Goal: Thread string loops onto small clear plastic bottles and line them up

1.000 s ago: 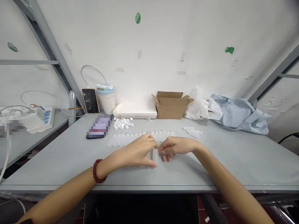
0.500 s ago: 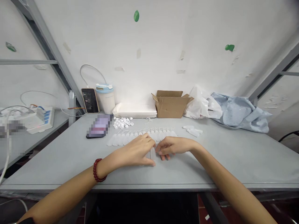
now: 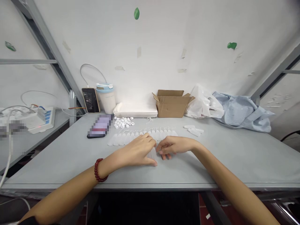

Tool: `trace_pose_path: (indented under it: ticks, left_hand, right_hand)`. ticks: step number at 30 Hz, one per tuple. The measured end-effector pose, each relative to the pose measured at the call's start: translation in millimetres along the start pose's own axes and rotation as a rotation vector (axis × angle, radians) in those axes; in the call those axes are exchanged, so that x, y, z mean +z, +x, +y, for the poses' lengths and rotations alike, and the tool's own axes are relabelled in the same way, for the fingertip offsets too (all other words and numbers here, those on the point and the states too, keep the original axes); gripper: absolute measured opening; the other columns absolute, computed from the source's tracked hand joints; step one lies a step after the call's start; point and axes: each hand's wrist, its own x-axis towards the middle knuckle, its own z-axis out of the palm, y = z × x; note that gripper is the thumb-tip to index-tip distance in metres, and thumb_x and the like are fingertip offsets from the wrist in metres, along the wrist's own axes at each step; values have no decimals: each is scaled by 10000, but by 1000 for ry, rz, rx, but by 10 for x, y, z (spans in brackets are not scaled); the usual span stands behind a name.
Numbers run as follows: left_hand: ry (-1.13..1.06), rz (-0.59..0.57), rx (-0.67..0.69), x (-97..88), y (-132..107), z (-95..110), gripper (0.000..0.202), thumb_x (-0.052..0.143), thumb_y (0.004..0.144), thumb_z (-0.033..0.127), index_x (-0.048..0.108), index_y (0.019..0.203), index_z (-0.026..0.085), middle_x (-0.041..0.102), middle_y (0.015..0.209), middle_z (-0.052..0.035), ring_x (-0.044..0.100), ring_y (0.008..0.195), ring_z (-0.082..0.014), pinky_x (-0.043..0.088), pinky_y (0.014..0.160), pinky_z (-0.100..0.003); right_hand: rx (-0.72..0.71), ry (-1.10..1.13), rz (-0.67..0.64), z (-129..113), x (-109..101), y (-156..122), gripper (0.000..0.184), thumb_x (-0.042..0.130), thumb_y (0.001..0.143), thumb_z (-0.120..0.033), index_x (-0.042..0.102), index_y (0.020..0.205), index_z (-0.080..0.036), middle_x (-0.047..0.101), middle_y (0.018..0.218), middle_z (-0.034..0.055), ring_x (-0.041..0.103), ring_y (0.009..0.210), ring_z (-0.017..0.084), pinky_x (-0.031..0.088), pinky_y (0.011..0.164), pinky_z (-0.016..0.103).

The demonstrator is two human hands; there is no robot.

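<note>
My left hand (image 3: 138, 151) bends over some small translucent white pieces (image 3: 153, 154) on the grey table, thumb at their near end and fingers at their far end. Its palm hides part of them. Close by on the right, my right hand (image 3: 172, 145) has its thumb and index finger together at the pieces' edge, the other fingers loosely curled; whatever lies in that pinch is too small to make out. Beyond both hands runs a row of translucent white pieces (image 3: 120, 139) with rounded ends and thin white strings. Small white caps (image 3: 123, 122) lie heaped behind the row's left part.
Along the wall stand a cup (image 3: 107, 100), stacked white sheets (image 3: 136, 111), an open cardboard box (image 3: 172, 107), a white plastic bag (image 3: 202, 104) and a light blue cloth item (image 3: 243, 112). Loose translucent pieces (image 3: 194, 130) lie at right. A phone (image 3: 100, 125) rests at left.
The view has shifted very slightly. Both hands stay almost in place; a little more of the white pieces shows beside my left thumb.
</note>
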Motion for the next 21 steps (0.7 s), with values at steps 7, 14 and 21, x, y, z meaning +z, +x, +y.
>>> trace_pose_path:
  ticks: [7, 14, 21]
  left_hand:
    - [-83, 127, -36, -29, 40, -78, 272, 506, 862, 404, 548, 980, 163, 584, 960, -72, 481, 974, -224, 412, 793, -328]
    - [-82, 305, -202, -18, 159, -404, 189, 392, 843, 235, 566, 854, 161, 602, 884, -75, 518, 916, -227, 432, 784, -353]
    - [-128, 255, -319, -128, 529, -842, 166, 455, 689, 172, 615, 726, 145, 654, 843, -95, 561, 881, -242, 398, 802, -323]
  right_hand:
    - [23, 11, 75, 75, -185, -104, 277, 507, 827, -326, 627, 990, -136, 669, 816, 55, 516, 565, 76, 357, 487, 196]
    - [111, 13, 347, 253, -534, -401, 249, 541, 777, -312, 621, 954, -156, 663, 764, 42, 498, 532, 88, 346, 461, 209]
    - [526, -491, 858, 667, -784, -479, 228, 508, 729, -96, 628, 917, -140, 673, 899, 101, 600, 748, 178, 380, 561, 236]
